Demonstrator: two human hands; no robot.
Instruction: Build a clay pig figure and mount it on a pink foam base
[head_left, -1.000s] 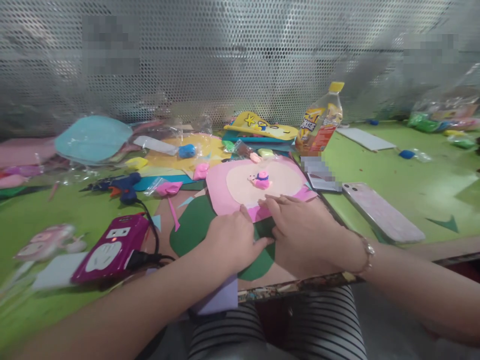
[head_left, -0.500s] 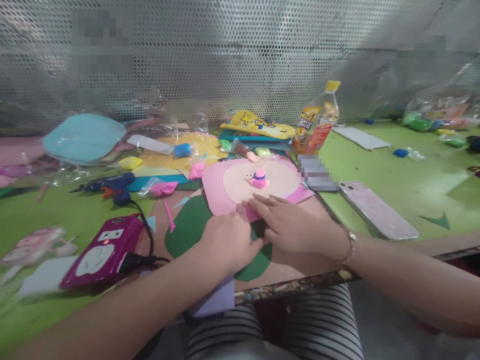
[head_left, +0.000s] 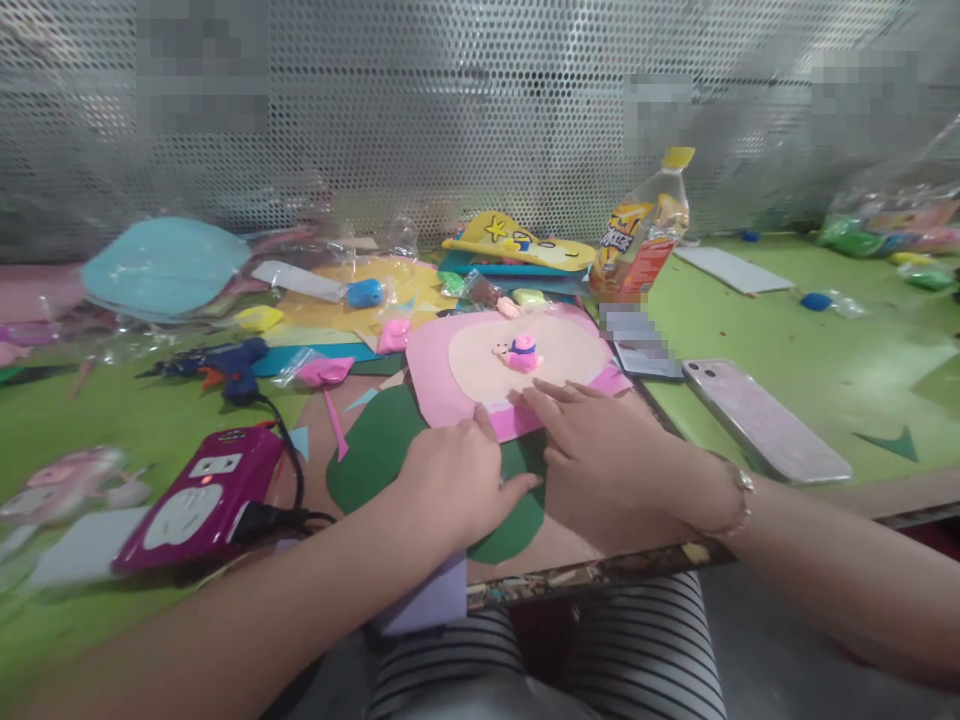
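Note:
My left hand [head_left: 454,480] rests knuckles up on a dark green foam shape [head_left: 375,450], fingers curled under, its thumb pointing right. My right hand [head_left: 600,455] lies flat beside it, fingers stretched onto the near edge of a pink foam sheet [head_left: 435,385]. That sheet carries a cream oval [head_left: 562,355] with a small pink and blue clay figure [head_left: 521,353] on it. The two hands touch each other over the seam between the pink and green pieces.
A magenta power strip [head_left: 202,495] and a blue glue gun [head_left: 229,365] lie to the left. A phone [head_left: 765,420] lies face down to the right. A tilted drink bottle [head_left: 645,235], foam sheets and clay lumps crowd the back, before a perforated metal wall [head_left: 465,110].
Both hands stay pressed on the pink and green foam pieces. Only the view shifts slightly.

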